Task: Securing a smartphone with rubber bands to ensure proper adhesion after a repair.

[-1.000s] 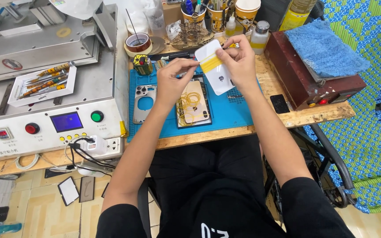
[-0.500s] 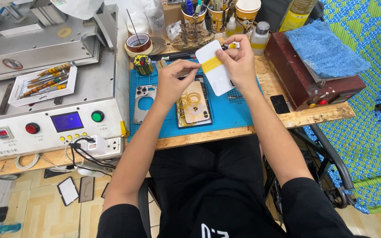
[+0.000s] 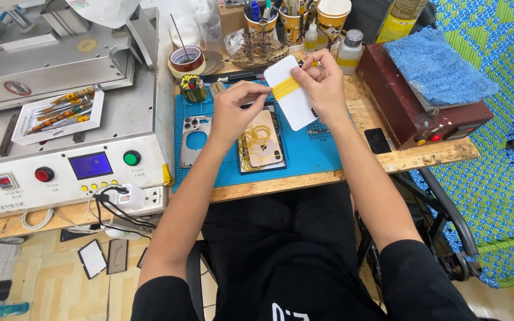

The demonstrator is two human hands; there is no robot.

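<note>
My right hand (image 3: 326,83) holds a white rectangular panel (image 3: 291,102) upright above the blue work mat (image 3: 316,151). A yellow strip of tape (image 3: 285,88) crosses the panel. My left hand (image 3: 236,109) pinches the left end of that strip. Under my hands, on the mat, lies a phone (image 3: 261,142) with several yellow rubber bands on it. A silver phone back frame (image 3: 194,139) lies to its left on the mat.
A grey machine (image 3: 60,119) with coloured buttons and a small screen fills the left; a white tray of tools (image 3: 60,113) sits on it. Cups of tools, bottles and a tape roll (image 3: 187,59) line the far edge. A dark red box (image 3: 414,107) bearing a blue cloth (image 3: 438,65) stands right.
The white panel and both hands have shifted only slightly; the left fingers stay pinched on the yellow strip. Nothing else has moved.
</note>
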